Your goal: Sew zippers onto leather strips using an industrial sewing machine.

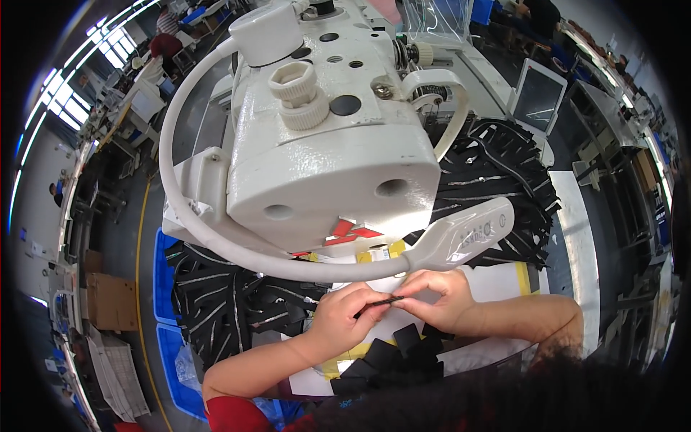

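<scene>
My left hand (340,317) and my right hand (440,304) meet just below the sewing machine head (324,165). Both are closed, pinching a small thin black piece (389,300) between thumbs and fingers. It looks like fabric seen edge-on; its exact kind is hard to make out. Right under my hands lie several black fabric squares (381,356) on the white, yellow-taped work surface (497,284). A heap of black zippers (216,295) with silvery teeth is to the left of my left hand. More black zippers (497,173) are piled beyond my right hand.
A lamp (461,234) on a thick white bent cable (180,187) curves close above my hands. Blue bins (173,360) stand at the left table edge. A tilted screen panel (538,97) is at the back right. Cardboard boxes (111,302) and other people sit farther off.
</scene>
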